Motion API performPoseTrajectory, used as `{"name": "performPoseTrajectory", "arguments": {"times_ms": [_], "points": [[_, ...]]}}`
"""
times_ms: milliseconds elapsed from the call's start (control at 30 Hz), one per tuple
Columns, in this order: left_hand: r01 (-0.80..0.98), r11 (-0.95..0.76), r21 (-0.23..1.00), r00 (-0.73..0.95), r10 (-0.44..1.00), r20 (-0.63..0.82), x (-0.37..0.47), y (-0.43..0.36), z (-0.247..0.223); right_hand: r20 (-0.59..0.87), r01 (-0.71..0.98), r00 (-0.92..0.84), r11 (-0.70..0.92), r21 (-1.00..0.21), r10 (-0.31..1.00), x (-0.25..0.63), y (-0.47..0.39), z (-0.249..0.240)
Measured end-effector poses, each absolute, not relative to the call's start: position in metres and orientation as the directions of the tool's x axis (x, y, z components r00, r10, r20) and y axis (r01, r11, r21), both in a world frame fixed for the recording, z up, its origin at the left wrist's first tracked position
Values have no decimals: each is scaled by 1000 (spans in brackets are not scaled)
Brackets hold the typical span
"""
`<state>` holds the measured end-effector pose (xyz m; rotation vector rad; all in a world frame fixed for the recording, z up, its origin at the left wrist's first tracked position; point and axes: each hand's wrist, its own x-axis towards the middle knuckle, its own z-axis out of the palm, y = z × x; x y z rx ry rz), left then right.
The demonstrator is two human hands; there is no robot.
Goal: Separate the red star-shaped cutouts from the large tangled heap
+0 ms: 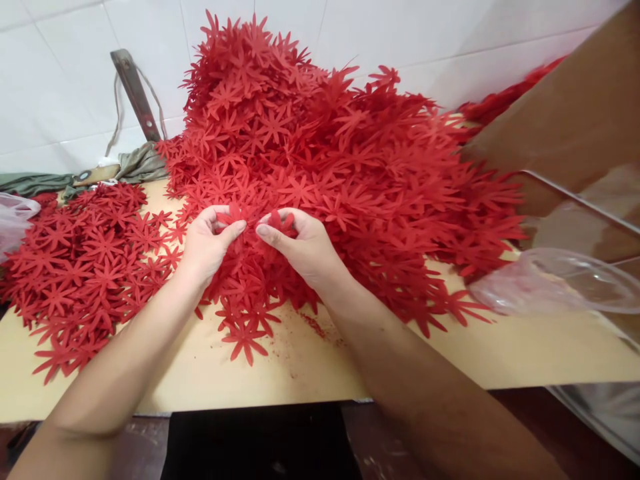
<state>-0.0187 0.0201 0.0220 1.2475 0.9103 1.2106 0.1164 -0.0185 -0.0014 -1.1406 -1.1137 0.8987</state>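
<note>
Both hands meet over a big heap of red flower-shaped cutouts (325,167) with narrow petals. My left hand (210,237) pinches a red flower cutout (230,215) between thumb and fingers. Close beside it, my right hand (295,240) has its thumb and fingers closed on red petals (281,223). Whether both hands grip the same flower or two separate ones cannot be told against the red behind. Just below the hands, more loose flowers (246,339) hang at the heap's front edge on the pale tabletop (320,380).
A smaller pile of red flowers (95,260) lies to the left. Clear plastic (555,283) and a cardboard box (555,127) stand at the right. Behind are a metal bracket (134,93), grey-green cloth (143,163) and a white tiled wall (75,67). Red crumbs dot the table.
</note>
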Motion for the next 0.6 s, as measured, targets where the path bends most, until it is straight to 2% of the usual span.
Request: {"name": "performPoseTrajectory", "arguments": {"times_ms": [167,333,600], "points": [[-182,-41,982,237,968,84,-14,18,19,189,22,210,189,-982,959,112,-18,-4],[-164,-12,986,263,963,56,-12,18,14,189,-53,174,201,-978,967,111,-18,-6],[-111,-12,994,235,971,38,-18,27,12,133,-176,326,199,-964,936,120,-14,-6]]}}
